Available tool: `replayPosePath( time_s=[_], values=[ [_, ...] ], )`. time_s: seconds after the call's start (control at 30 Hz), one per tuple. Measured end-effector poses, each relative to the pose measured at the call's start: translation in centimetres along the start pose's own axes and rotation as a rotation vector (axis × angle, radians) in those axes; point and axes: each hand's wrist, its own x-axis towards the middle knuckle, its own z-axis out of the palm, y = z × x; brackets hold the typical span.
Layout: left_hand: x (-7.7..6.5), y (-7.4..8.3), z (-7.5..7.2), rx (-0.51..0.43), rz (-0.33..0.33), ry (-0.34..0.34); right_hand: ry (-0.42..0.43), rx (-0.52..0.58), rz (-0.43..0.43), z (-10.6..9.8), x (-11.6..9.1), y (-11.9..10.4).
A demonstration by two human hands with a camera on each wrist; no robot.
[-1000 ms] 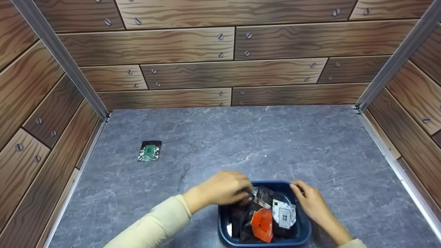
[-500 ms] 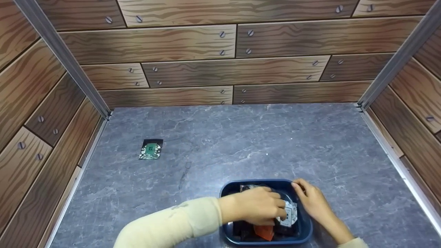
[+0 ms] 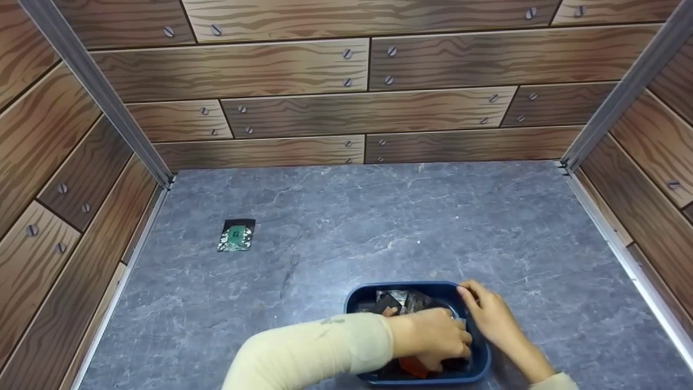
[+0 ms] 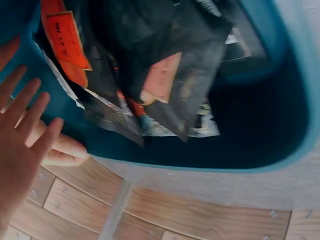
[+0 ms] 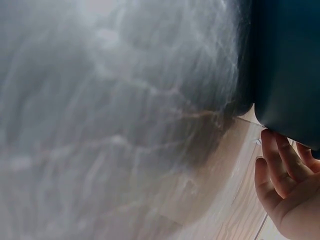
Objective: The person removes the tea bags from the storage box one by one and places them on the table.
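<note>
A dark blue plastic tub holds several black pouches with coloured labels. My left hand reaches down inside it at the right, covering the white-labelled pouch that showed there before. In the left wrist view, the fingers of the left hand are spread and fairly straight, beside an orange-labelled pouch. A pouch with a pinkish label leans against others in the middle. At the tub's far right corner my right hand grips the rim, thumb on top; its other fingers touch the outside.
One black pouch with a green label lies flat on the grey marbled tabletop, far to the left. Wood-patterned panels stand at the back and both sides, with metal rails along the corners.
My left hand has moved right across the tub, from the pouches at its left side to those at its right. The right hand keeps its place on the rim.
</note>
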Motion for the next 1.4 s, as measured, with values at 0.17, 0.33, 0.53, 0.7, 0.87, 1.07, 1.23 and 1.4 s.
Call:
replayPosePath(
  time_s=[0.17,0.33,0.53,0.7,0.87,1.07,1.23,1.4],
  values=[
    [1.1,1.1,0.0,0.004,-0.075,-0.099,0.004,0.0,-0.004,0.1,0.0,-0.1],
    [1.2,2.3,0.3,0.038,-0.118,-0.091,0.061,-0.02,-0.064,0.4,0.0,0.0],
    [1.1,2.3,0.1,0.042,-0.107,-0.051,0.089,-0.03,-0.087,0.4,-0.1,-0.1],
    [0.6,1.7,0.2,0.071,-0.067,0.039,0.089,-0.026,-0.092,0.4,-0.1,0.1],
    [-0.2,0.9,0.3,0.118,-0.01,0.141,0.083,-0.02,-0.082,0.4,-0.2,0.1],
    [-1.5,-0.8,0.5,0.187,0.053,0.284,0.055,-0.01,-0.054,0.2,-0.2,-0.1],
    [-3.3,-2.5,0.9,0.248,0.063,0.43,0.036,-0.002,-0.033,0.2,-0.1,-0.1],
    [-5.3,-4.1,1.3,0.235,0.027,0.522,0.051,0.007,-0.034,0.3,-0.1,0.0]
  ],
)
